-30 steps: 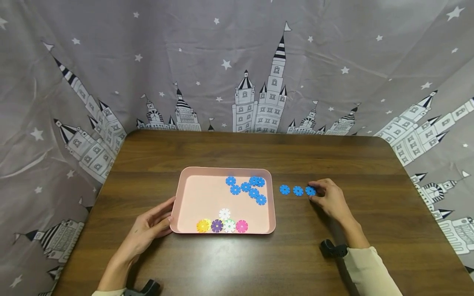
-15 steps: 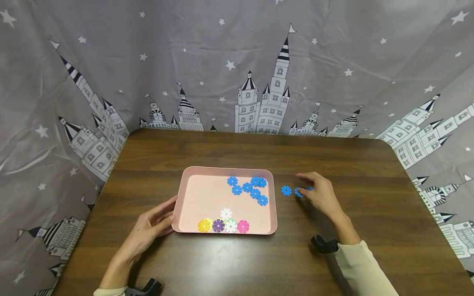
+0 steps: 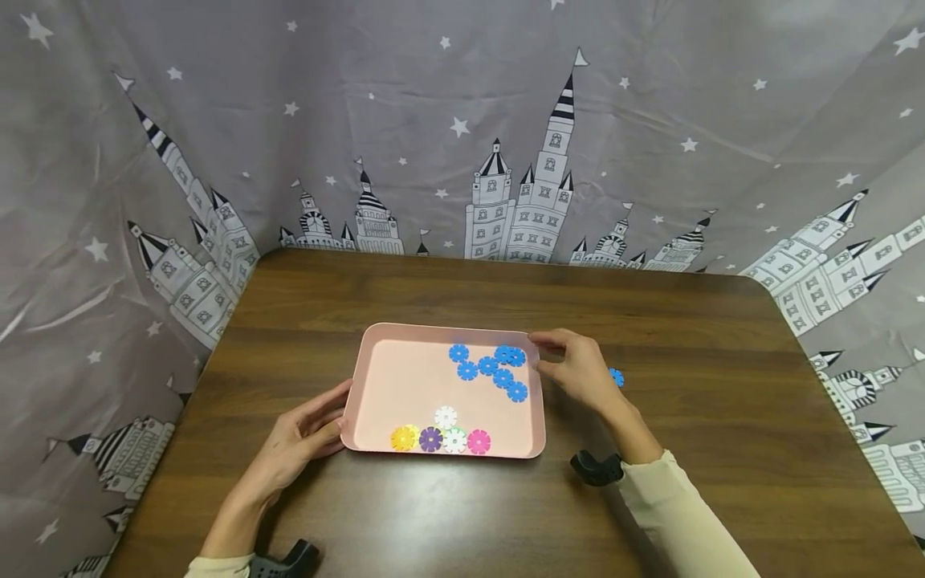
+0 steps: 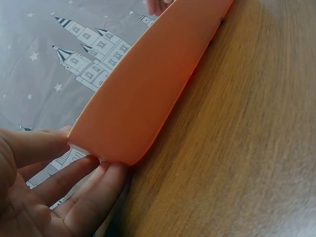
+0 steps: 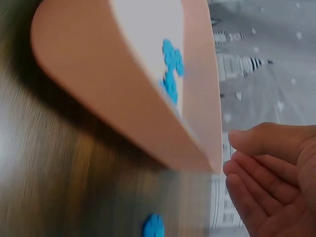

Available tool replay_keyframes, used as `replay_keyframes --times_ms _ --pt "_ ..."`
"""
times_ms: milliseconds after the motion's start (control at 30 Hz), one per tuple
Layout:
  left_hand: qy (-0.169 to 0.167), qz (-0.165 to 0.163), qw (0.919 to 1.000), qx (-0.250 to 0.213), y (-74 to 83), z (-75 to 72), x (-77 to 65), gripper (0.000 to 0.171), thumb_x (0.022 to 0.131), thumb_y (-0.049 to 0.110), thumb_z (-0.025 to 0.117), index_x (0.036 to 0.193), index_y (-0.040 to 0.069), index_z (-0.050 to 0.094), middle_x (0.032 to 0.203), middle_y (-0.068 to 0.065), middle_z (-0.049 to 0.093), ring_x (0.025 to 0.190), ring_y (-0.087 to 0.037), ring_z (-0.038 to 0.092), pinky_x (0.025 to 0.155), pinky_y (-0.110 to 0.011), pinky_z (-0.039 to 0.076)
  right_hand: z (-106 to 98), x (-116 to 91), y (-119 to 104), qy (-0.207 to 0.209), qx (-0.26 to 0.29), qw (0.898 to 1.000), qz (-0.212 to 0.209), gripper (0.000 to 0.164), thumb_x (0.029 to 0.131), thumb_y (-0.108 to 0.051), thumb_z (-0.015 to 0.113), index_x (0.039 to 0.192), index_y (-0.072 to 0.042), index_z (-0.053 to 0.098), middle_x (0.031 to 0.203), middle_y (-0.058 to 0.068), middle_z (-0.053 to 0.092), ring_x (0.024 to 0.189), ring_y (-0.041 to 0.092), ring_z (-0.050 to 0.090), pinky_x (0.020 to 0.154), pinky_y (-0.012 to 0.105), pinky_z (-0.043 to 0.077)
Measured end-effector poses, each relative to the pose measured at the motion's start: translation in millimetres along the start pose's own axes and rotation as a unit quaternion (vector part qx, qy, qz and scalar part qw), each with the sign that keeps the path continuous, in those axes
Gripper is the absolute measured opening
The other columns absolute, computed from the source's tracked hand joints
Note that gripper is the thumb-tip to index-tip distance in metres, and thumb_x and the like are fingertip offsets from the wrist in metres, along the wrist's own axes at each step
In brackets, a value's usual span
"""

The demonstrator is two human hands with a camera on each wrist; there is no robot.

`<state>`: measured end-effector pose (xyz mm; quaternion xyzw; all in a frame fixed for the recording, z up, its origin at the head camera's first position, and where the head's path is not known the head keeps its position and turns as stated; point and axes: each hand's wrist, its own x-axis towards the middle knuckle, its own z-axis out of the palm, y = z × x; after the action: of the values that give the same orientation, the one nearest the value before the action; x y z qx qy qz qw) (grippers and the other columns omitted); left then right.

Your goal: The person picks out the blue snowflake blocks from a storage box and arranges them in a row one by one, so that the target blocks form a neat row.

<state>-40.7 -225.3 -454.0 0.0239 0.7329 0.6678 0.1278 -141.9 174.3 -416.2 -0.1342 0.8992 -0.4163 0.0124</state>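
Head view: we see the pink tray (image 3: 405, 377) on the table (image 3: 433, 514), blue discs (image 3: 487, 366) bunched toward its far right corner. Along its near side we find a yellow disc (image 3: 405, 438), a purple disc (image 3: 430, 439), white discs (image 3: 454, 441) and a pink disc (image 3: 478, 441). The left hand (image 3: 292, 441) holds the tray's left end, thumb and fingers against it. The right hand (image 3: 578, 369) is at the right wall, thumb and fingertips slightly apart; whether they touch the rim we cannot tell. Just beside that hand, a lone disc (image 3: 617, 376), also blue, lies partly hidden on the table.
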Motion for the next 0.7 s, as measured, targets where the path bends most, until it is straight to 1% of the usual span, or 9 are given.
replay_keyframes --times_ms 200,433,600,700 --pt "-0.003 0.007 0.9999 -0.007 1.4 0.2 -0.6 0.057 0.099 0.008 0.059 0.15 -0.001 0.035 0.144 -0.031 0.042 0.114 -0.006 0.059 0.083 -0.032 0.056 21 8 -18 -0.038 0.02 0.999 0.01 0.037 0.082 -0.003 0.077 0.117 0.001 0.07 0.117 0.015 0.067 0.106 0.033 0.065 0.089 0.044 0.055" --pt "-0.004 0.006 0.9998 -0.016 1.9 0.4 -1.0 0.057 0.099 0.005 0.058 0.15 -0.002 0.035 0.144 -0.032 0.042 0.114 -0.008 0.059 0.083 -0.033 0.056 42 15 -28 -0.071 0.007 0.997 -0.014 0.039 0.081 -0.003 0.077 0.12 -0.004 0.071 0.121 0.012 0.066 0.108 0.028 0.064 0.092 0.042 0.054" --pt "-0.004 0.008 0.9998 -0.015 1.3 -0.7 -0.9 0.057 0.099 0.006 0.058 0.15 -0.001 0.036 0.144 -0.031 0.043 0.115 -0.011 0.059 0.084 -0.033 0.056 56 20 -31 -0.086 0.019 0.995 -0.039 0.039 0.078 0.002 0.079 0.116 0.001 0.071 0.114 0.013 0.069 0.105 0.028 0.065 0.09 0.04 0.054" --pt "-0.004 0.009 0.9998 -0.015 0.5 -1.2 -1.2 0.057 0.099 0.007 0.059 0.15 -0.002 0.036 0.143 -0.032 0.043 0.114 -0.011 0.059 0.084 -0.033 0.056 62 22 -32 -0.103 0.027 0.994 -0.037 0.038 0.078 0.002 0.078 0.115 0.002 0.071 0.112 0.013 0.07 0.104 0.028 0.066 0.091 0.041 0.054"
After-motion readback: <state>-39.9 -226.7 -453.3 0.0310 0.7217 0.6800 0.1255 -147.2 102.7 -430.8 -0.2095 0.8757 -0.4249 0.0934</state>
